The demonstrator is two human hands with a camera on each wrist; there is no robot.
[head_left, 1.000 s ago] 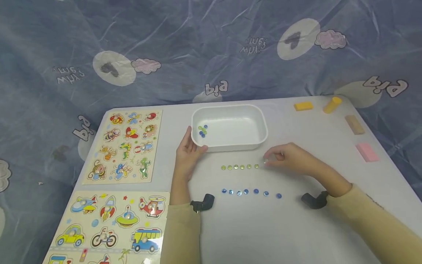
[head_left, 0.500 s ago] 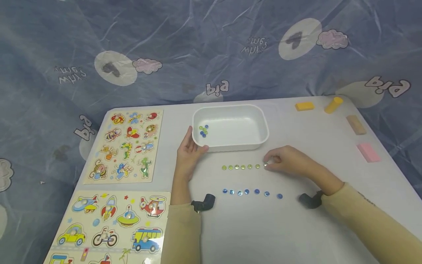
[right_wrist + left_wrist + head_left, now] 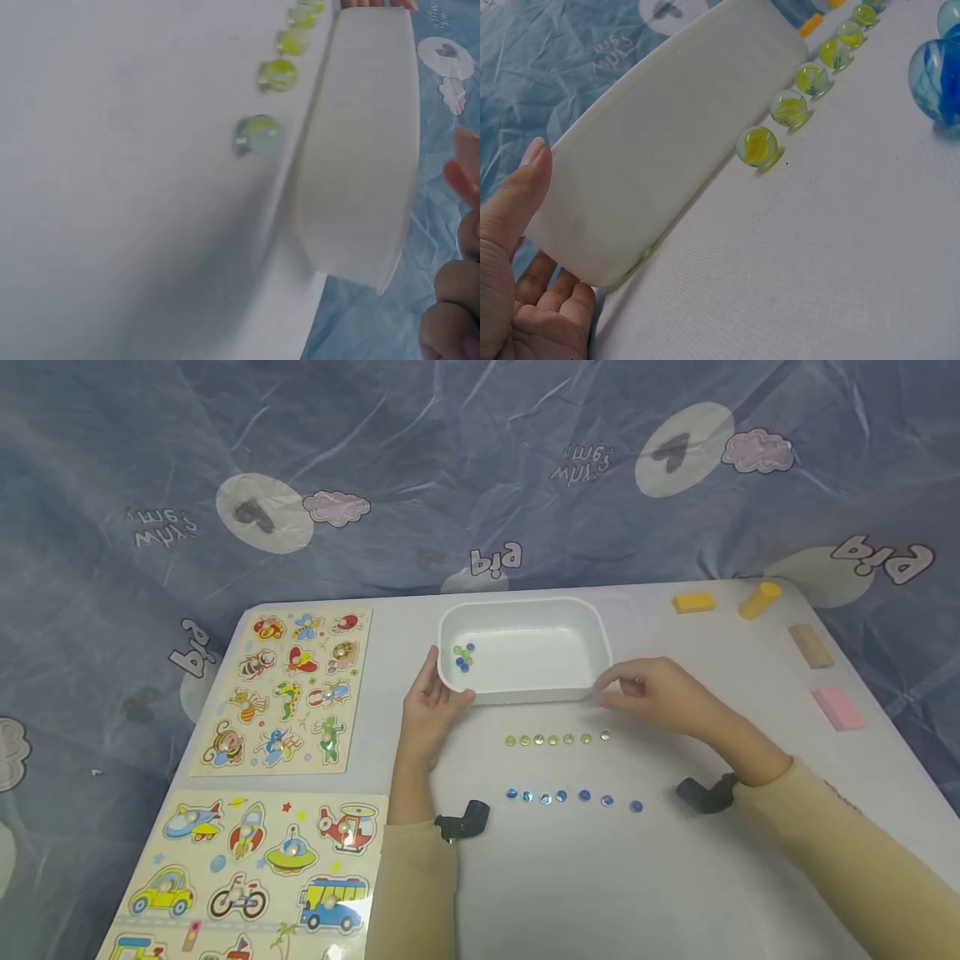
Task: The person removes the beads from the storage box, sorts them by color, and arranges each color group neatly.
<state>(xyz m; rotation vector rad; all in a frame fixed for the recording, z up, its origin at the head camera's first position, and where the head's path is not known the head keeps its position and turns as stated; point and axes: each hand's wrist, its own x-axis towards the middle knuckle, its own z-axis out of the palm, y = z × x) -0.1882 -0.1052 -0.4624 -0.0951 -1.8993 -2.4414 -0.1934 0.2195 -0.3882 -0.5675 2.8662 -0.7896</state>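
My left hand (image 3: 426,718) holds the white plastic tray (image 3: 525,697) at its near left corner, thumb at the rim and fingers around the side. Inside, several blue and yellow-green glass marbles (image 3: 461,663) cluster at the left end. In front of the tray runs a row of yellow-green marbles (image 3: 553,740); nearer to me is a row of blue marbles (image 3: 561,796). My right hand (image 3: 666,697) hovers at the tray's near right corner, fingers loosely bent, thumb apart from the index finger, with nothing showing between them. In the right wrist view, the rightmost marble (image 3: 260,135) sits apart from that hand.
At the left lie two wooden puzzle boards, one with insects (image 3: 288,693), one with vehicles (image 3: 255,868). Along the far right are a yellow block (image 3: 693,602), a yellow cylinder (image 3: 760,600), a wooden block (image 3: 810,646) and a pink block (image 3: 838,707). A blue patterned cloth (image 3: 420,468) hangs behind.
My right hand has set a marble at the right end of the yellow-green row, let go, and lifted away toward the tray's corner. The left hand stays on the tray.
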